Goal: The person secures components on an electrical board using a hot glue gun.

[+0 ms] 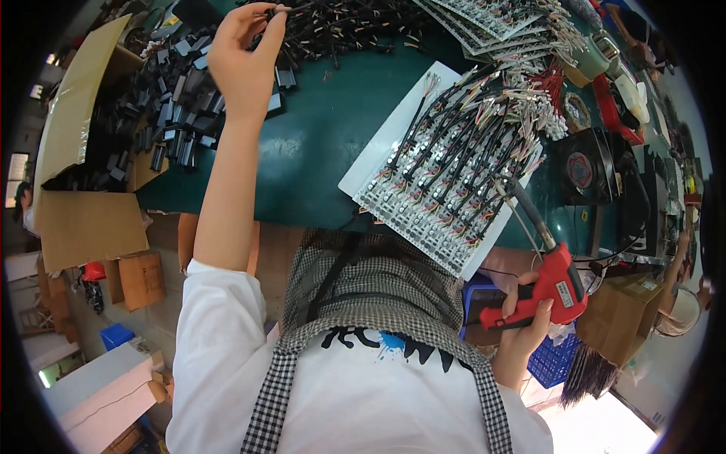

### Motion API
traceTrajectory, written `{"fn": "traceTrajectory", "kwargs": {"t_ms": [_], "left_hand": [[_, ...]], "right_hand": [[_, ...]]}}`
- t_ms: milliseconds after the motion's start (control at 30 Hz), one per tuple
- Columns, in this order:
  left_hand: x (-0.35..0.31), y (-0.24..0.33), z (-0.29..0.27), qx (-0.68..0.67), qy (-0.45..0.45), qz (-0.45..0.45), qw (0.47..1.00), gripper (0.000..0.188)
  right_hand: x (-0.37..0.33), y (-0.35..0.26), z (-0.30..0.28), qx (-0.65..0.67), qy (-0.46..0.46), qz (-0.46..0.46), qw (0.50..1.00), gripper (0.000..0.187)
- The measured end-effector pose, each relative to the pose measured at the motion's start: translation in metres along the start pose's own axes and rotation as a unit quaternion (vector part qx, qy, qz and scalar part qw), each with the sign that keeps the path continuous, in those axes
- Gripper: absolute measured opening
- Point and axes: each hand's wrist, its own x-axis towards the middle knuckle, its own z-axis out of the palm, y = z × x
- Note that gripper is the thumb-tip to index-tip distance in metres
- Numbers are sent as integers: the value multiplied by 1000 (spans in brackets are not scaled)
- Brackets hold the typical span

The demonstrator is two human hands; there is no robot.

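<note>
My right hand (533,321) grips a red soldering gun (558,284) by its handle. Its long metal barrel slants up and left, and the tip sits at the right side of a panel of small circuit boards (423,204). The panel rests tilted on a white board (361,178) at the table's front edge. Many black cables (446,144) with coloured wire ends lie across the panel. Far off at the upper left, my left hand (246,57) pinches a thin black cable (302,10) between thumb and fingers, by a pile of black cables (355,34).
Dark plastic housings (178,106) spill from an open cardboard box (91,219) on the left. More wired panels (491,30) are stacked at the back. A black fan (586,170) and a red tape dispenser (616,110) stand on the right of the green table (318,144).
</note>
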Motion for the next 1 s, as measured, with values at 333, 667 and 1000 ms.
{"fn": "traceTrajectory", "kwargs": {"t_ms": [333, 667, 1000], "left_hand": [[-107, 103, -20, -184, -235, -411, 861, 26], [-173, 118, 4, -333, -294, -568, 693, 14], [-177, 129, 16, -343, -361, -574, 650, 14]], "right_hand": [[4, 1, 6, 18, -36, 12, 999, 53], [4, -3, 51, 12, -65, 57, 996, 50], [6, 11, 74, -110, -156, 101, 976, 37]]}}
